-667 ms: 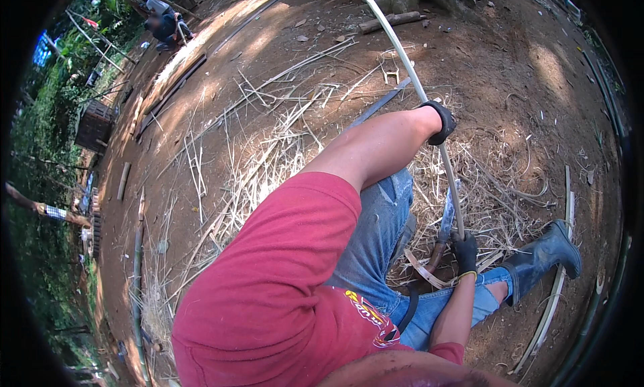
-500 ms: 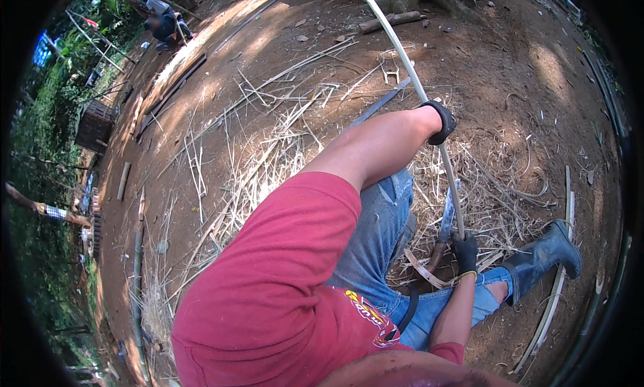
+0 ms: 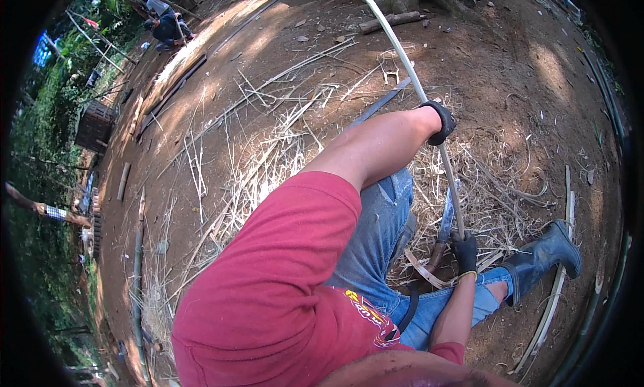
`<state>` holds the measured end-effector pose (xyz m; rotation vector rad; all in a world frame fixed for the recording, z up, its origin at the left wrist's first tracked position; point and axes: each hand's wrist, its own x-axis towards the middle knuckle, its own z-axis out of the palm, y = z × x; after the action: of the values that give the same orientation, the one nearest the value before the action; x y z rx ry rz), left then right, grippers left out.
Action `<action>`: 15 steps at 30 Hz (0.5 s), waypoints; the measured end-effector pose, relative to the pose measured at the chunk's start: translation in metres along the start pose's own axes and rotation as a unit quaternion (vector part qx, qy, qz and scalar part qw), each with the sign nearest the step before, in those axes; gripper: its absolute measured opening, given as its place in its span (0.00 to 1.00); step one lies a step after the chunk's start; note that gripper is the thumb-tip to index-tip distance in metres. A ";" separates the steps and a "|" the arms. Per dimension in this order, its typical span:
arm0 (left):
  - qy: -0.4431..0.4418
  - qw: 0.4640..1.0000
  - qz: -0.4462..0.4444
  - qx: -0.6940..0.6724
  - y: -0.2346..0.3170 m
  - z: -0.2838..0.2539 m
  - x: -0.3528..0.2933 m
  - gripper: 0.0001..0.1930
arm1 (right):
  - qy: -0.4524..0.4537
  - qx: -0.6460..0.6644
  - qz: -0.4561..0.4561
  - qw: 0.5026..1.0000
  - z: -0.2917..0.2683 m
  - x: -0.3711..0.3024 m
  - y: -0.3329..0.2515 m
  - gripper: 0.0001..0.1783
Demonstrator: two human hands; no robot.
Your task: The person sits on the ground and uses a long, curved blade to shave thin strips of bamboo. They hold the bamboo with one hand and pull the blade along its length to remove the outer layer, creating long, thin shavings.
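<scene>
A long pale bamboo strip (image 3: 400, 46) bows from the top of the view down between my legs. My left hand (image 3: 439, 123), in a dark glove, is closed around its middle, with the arm stretched forward across my raised knee. Lower down, my right hand (image 3: 464, 253), also gloved, grips the strip's near end beside my shin; its fingers are partly hidden. Just left of that hand lies a large knife (image 3: 448, 216), its blade pointing away and its brown handle (image 3: 437, 256) toward me. The strip passes very close to the blade; I cannot tell if they touch.
Bamboo shavings (image 3: 500, 206) and thin split strips (image 3: 282, 135) litter the dirt around my legs. My rubber boot (image 3: 547, 259) rests at right beside long slats (image 3: 558, 286). A bamboo pole (image 3: 139, 266) lies at left. Another person (image 3: 166, 30) crouches at the far left.
</scene>
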<state>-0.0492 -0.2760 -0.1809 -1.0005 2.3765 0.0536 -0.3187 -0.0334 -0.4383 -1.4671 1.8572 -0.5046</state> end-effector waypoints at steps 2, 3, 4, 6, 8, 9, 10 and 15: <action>-0.001 1.000 0.006 0.002 0.002 -0.006 -0.003 0.16 | 0.005 -0.010 -0.002 1.000 -0.003 -0.001 -0.002 0.18; -0.002 1.000 0.005 0.002 0.004 -0.007 -0.003 0.16 | 0.007 -0.015 -0.003 1.000 -0.004 -0.002 -0.003 0.18; -0.004 1.000 0.004 0.001 0.004 -0.008 -0.004 0.16 | 0.027 -0.025 -0.015 0.999 -0.004 -0.004 -0.005 0.19; -0.003 1.000 -0.001 0.002 0.005 -0.008 -0.005 0.16 | 0.066 -0.047 -0.038 0.996 -0.002 -0.008 -0.007 0.19; 0.004 1.000 -0.005 0.006 0.004 -0.006 -0.004 0.16 | 0.031 -0.020 -0.013 0.999 -0.004 -0.005 -0.007 0.20; 0.004 1.000 -0.003 0.006 0.004 -0.005 -0.004 0.16 | 0.013 -0.007 0.000 1.000 -0.005 -0.004 -0.007 0.20; 0.004 1.000 -0.001 0.005 0.004 -0.005 -0.005 0.16 | 0.010 -0.012 0.000 1.000 -0.005 -0.004 -0.007 0.20; -0.006 1.000 0.006 0.002 0.004 -0.009 -0.004 0.15 | 0.028 -0.039 -0.020 0.999 0.001 0.002 0.009 0.19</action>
<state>-0.0541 -0.2724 -0.1715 -0.9821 2.3719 0.0596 -0.3244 -0.0324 -0.4460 -1.5590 1.9142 -0.5030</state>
